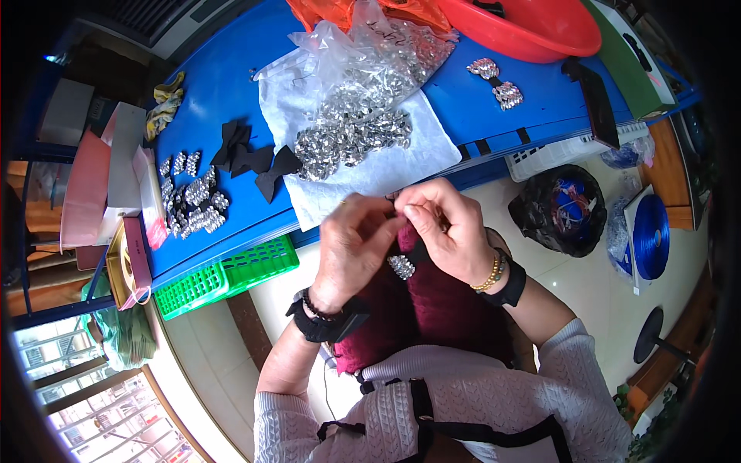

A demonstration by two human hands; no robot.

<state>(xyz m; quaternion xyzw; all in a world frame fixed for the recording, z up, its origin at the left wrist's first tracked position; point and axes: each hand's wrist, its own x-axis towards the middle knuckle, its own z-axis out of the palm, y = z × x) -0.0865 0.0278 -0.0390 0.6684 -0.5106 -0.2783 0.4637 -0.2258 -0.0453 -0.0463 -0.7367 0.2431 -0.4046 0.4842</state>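
Observation:
My left hand [356, 245] and my right hand [454, 231] meet just in front of the table edge, thumbs and fingers pinched together. Between and below them hangs a black fabric bow with clear rhinestones [401, 267], over my dark red trousers. The exact spot of each pinch is hidden by the fingers. Closest to the hands on the table is a white cloth [436, 143] bearing a heap of loose rhinestones [351, 143]. Plain black fabric bows [251, 158] lie left of it. Further left sit several rhinestone-covered pieces [197, 204].
A clear bag of rhinestones [394, 58] and a red basin [532, 31] stand at the back of the blue table [212, 85]. One finished-looking rhinestone bow [498, 83] lies near a phone-like dark slab [593, 104]. Below are a green basket [231, 276] and a black bag [540, 212].

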